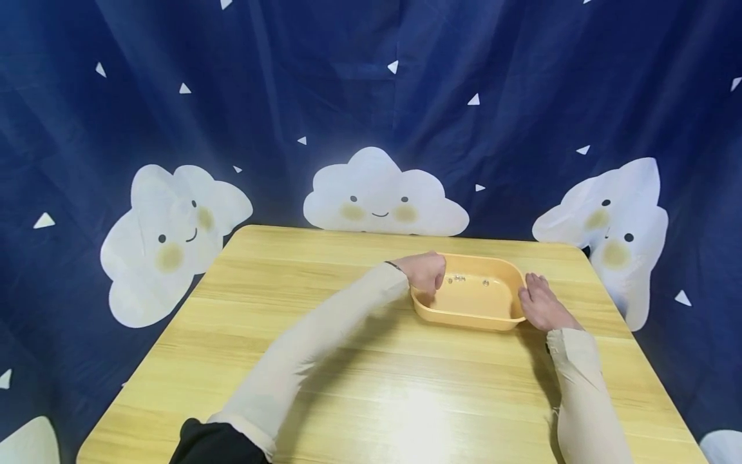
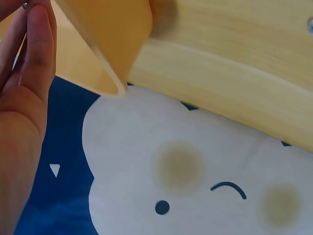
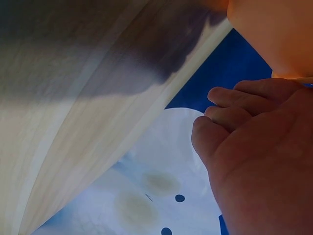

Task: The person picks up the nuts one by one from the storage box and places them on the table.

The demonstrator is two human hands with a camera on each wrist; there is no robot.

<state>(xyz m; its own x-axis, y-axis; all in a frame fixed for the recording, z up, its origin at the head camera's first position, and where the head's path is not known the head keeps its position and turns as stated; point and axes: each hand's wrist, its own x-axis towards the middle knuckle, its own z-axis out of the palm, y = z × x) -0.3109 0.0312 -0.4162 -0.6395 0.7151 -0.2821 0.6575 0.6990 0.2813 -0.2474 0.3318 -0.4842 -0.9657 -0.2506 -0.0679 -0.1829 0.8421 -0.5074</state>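
A yellow plastic basin [image 1: 469, 320] sits toward the right on the table, with several small clear glass beads [image 1: 485, 283] along its far inner side. My left hand [image 1: 426, 272] reaches over the basin's left end, its fingers bent down inside. In the left wrist view its fingertips pinch a small shiny bead [image 2: 25, 6], mostly hidden by the fingers. At the basin's right end is my right hand [image 1: 545, 303], thumb over the rim and the other fingers along the outer wall. That thumb is out of sight in the right wrist view.
The wood-grain table [image 1: 359, 386] has a far edge close behind the basin. A dark blue curtain [image 1: 348, 84] with white clouds hangs around it. One shiny round thing [image 2: 310, 24] shows on the wood at the left wrist view's edge.
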